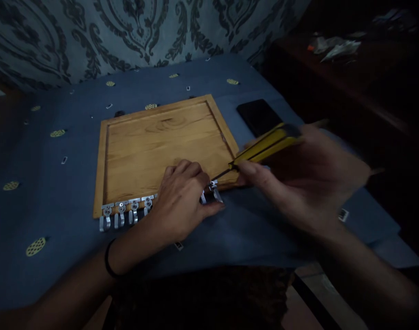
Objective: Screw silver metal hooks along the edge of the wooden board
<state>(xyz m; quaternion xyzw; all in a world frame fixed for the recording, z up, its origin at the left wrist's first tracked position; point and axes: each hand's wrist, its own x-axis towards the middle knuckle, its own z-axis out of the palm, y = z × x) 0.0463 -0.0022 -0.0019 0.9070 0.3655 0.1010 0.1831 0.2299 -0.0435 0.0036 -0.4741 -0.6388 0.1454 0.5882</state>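
A shallow wooden tray-like board (164, 137) with a raised frame lies on the cloth. Silver metal hooks (134, 208) line its front edge; some are hidden behind my left hand. My left hand (182, 197) lies over that edge, fingers curled and thumb stretched out below, closed around a metal hook (215, 190) near the right corner. In my right hand (308, 178) is a yellow-and-black screwdriver (264, 145), gripped by the handle. Its shaft slants down left to the hook beside my left fingertips; the exact contact of the tip is hard to make out.
A black phone (259, 115) lies right of the board, behind the screwdriver. The blue patterned tablecloth (72, 183) covers the table. A patterned curtain-like cloth (137, 27) stands behind. Crumpled plastic (338, 48) sits on dark furniture at the far right.
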